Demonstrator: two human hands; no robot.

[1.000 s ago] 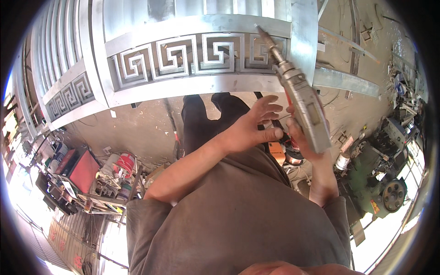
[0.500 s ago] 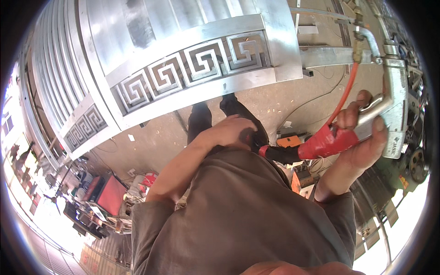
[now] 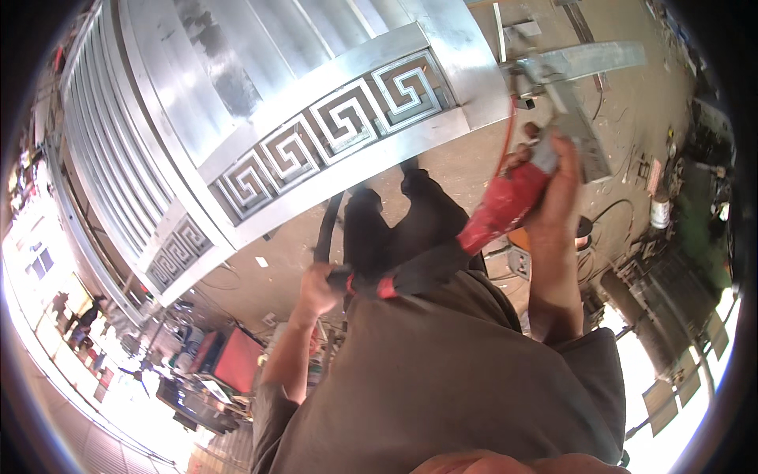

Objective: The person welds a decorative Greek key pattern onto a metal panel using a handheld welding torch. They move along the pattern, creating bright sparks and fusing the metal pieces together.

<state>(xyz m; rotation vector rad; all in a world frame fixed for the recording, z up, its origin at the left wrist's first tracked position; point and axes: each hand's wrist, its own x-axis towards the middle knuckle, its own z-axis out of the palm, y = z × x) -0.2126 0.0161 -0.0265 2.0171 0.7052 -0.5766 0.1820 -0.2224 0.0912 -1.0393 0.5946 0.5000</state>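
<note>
A red-handled silver metal tool [image 3: 512, 197] is apparently being steadied in the curled right hand [image 3: 557, 178], its flexible black cable [image 3: 430, 270] being gripped in the closed left hand [image 3: 317, 292], cable slack seemingly being required next.

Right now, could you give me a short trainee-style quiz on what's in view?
1. Count: how many spiral motifs show in the larger patterned strip of the metal panel?
2. Which hand grips the red-handled tool?
3. True or false: the left hand is touching the metal panel.

Key:
1. Four.
2. The right hand.
3. False; it is at the black cable, apart from the panel.
</note>
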